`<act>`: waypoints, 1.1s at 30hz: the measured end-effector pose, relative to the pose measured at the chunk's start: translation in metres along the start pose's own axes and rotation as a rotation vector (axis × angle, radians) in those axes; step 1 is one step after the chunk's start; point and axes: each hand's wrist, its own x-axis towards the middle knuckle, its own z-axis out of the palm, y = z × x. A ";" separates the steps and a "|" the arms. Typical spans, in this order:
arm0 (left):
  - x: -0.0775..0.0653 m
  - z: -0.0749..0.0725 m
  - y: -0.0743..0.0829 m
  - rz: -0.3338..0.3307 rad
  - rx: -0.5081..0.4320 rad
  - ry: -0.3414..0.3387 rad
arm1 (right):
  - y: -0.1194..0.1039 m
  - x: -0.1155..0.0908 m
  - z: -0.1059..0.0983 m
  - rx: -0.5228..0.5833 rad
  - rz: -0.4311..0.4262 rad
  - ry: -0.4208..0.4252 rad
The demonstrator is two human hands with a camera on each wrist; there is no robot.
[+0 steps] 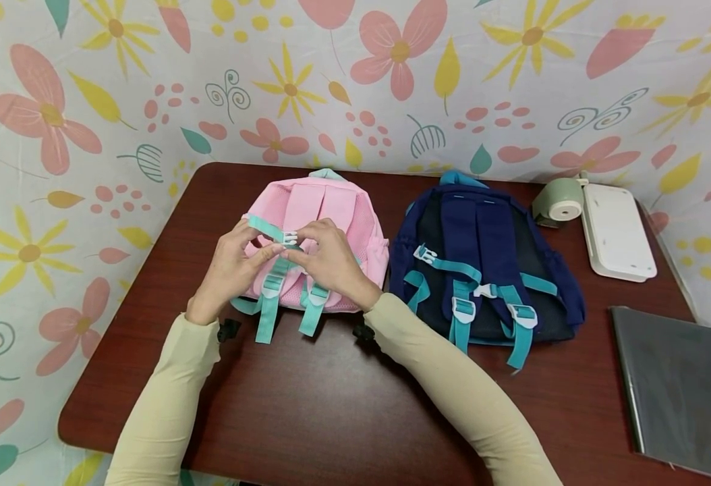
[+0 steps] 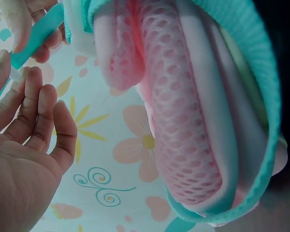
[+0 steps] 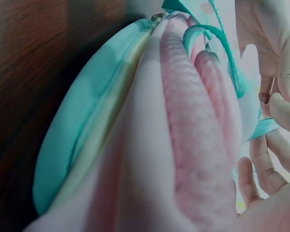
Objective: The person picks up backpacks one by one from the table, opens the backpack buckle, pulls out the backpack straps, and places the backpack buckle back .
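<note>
A pink backpack [image 1: 367, 223] lies on the table with its shoulder straps up. Over it, both hands meet at a white side-release buckle [image 1: 290, 237] on a teal chest strap [image 1: 266, 228]. My left hand [image 1: 229, 268] pinches the strap between thumb and fingers, its thumb tip right below the buckle. From the other side my right hand [image 1: 334, 263] holds the buckle with thumb and forefinger. In the left wrist view, the left hand [image 2: 29, 150] has its other fingers loosely bent beside the pink mesh padding [image 2: 176, 111]. Fingers partly hide the buckle.
A navy backpack [image 1: 552, 256] with teal straps and an unfastened white buckle [image 1: 425, 254] lies to the right. Beyond it are a green-and-white round device [image 1: 558, 202] and a white flat box [image 1: 619, 233]. A dark folder [image 1: 683, 391] lies at the table's right edge.
</note>
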 end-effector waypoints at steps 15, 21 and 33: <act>-0.001 -0.002 -0.002 0.007 -0.024 0.009 | 0.002 0.001 -0.001 0.002 0.023 -0.012; -0.001 -0.003 -0.002 -0.004 -0.029 0.011 | 0.001 0.001 -0.001 0.000 -0.007 -0.005; -0.004 -0.007 -0.006 -0.021 -0.027 0.009 | -0.001 0.001 0.000 -0.084 0.024 -0.041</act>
